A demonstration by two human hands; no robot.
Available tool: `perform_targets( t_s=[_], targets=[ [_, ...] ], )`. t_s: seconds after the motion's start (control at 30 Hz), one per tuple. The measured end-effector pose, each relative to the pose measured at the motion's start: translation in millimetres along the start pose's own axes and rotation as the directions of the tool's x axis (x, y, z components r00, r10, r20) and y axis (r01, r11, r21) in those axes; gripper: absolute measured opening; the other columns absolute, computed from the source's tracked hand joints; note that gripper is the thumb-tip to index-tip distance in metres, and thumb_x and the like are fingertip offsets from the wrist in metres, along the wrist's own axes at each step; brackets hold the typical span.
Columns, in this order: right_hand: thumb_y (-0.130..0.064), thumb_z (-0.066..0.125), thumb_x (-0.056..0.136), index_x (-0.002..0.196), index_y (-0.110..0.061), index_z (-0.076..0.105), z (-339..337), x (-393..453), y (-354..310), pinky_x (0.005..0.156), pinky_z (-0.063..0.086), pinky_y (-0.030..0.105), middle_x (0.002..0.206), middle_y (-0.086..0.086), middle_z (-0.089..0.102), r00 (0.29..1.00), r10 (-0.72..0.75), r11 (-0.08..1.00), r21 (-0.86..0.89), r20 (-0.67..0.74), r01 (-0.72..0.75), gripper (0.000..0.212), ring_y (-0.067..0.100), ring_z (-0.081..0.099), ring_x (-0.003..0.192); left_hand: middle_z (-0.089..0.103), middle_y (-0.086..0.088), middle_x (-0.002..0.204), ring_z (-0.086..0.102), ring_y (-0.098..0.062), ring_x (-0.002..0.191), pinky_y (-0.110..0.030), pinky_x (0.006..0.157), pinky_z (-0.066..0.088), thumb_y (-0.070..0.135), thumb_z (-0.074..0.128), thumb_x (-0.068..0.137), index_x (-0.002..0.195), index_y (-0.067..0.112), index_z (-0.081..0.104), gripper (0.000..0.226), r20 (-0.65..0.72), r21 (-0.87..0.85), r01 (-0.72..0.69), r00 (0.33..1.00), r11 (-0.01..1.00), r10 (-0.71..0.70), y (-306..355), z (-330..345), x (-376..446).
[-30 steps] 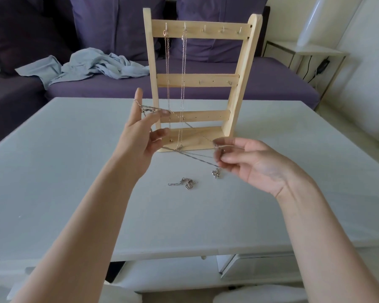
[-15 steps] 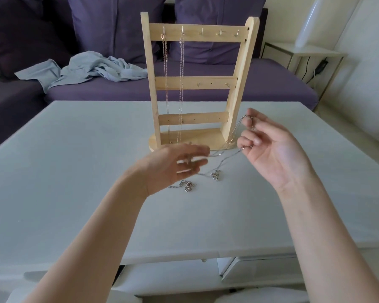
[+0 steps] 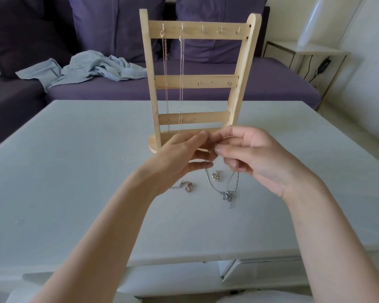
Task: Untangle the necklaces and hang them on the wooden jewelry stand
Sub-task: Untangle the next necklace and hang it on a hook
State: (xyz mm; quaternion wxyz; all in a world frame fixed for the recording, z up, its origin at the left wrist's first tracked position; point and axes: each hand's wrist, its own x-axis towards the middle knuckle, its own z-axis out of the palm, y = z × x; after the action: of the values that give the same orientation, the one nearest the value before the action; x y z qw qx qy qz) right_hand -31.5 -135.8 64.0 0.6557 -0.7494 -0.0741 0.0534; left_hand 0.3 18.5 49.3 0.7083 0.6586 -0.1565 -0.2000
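Note:
The wooden jewelry stand [image 3: 197, 80] rises upright on the white table [image 3: 74, 171]. Two thin chains [image 3: 181, 68] hang from the two leftmost hooks of its top bar. In front of the stand's base my left hand [image 3: 182, 162] and my right hand [image 3: 256, 158] meet fingertip to fingertip. Both pinch a silver necklace [image 3: 227, 193] whose loop droops from the fingers down to the table, where part of it lies bunched. Two more small silver pieces lie on the table: one [image 3: 187, 186] under my left hand and one [image 3: 216, 174] between the hands.
A purple sofa [image 3: 260, 84] with a crumpled light-blue cloth [image 3: 92, 68] stands behind the table. At the right are a white side table [image 3: 304, 51] with a white vase [image 3: 310, 20] and a cable. The stand's three right top hooks are bare.
My hands, spread apart with the chain stretched between them a second ago, have come together in front of the stand's base. The necklace now hangs slack onto the table.

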Motion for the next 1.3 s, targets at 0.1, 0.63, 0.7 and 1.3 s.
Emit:
perform_targets(
  t_s=[0.1,0.63,0.7,1.3],
  targets=[
    [0.005,0.059,0.085,0.092,-0.01,0.062,-3,0,-1,0.045,0.03,0.013,0.066,0.002,0.066,0.999,-0.001,0.995,-0.097,-0.033,-0.002,0.016,0.004,0.039,0.045,0.062,0.002,0.072,0.046,-0.007,0.059,-0.018,0.06,0.04,0.024,0.036,0.102,0.099,0.008,0.067,0.035,-0.012,0.085,0.053,0.999,0.995,-0.053,4,-3,-2],
    [-0.011,0.068,0.082,0.08,-0.02,0.073,-10,3,1,0.07,0.043,0.016,0.084,0.011,0.072,0.956,-0.107,0.965,-0.262,-0.274,0.033,0.01,0.012,0.059,0.075,0.057,0.008,0.072,0.04,-0.011,0.075,-0.021,0.068,0.033,0.014,0.061,0.088,0.08,0.017,0.068,0.011,-0.123,0.347,0.072,0.992,0.935,-0.031,5,-10,5],
    [-0.014,0.071,0.08,0.074,-0.02,0.074,-7,3,2,0.073,0.041,0.026,0.09,0.018,0.07,0.959,-0.108,0.955,-0.294,-0.264,0.027,0.008,0.017,0.055,0.075,0.056,0.007,0.075,0.042,-0.009,0.076,-0.02,0.069,0.033,0.012,0.062,0.087,0.077,0.019,0.065,0.012,-0.12,0.318,0.044,0.993,0.947,-0.006,5,-9,5],
    [-0.009,0.051,0.093,0.081,-0.01,0.058,-7,2,1,0.039,0.021,0.014,0.06,-0.003,0.049,0.97,-0.03,0.999,-0.039,-0.243,0.022,0.013,0.005,0.026,0.042,0.049,-0.006,0.084,0.037,-0.009,0.067,-0.021,0.065,0.031,0.021,0.069,0.084,0.077,0.023,0.068,0.007,-0.109,0.267,-0.047,0.991,0.963,0.079,7,-10,2]
  ],
)
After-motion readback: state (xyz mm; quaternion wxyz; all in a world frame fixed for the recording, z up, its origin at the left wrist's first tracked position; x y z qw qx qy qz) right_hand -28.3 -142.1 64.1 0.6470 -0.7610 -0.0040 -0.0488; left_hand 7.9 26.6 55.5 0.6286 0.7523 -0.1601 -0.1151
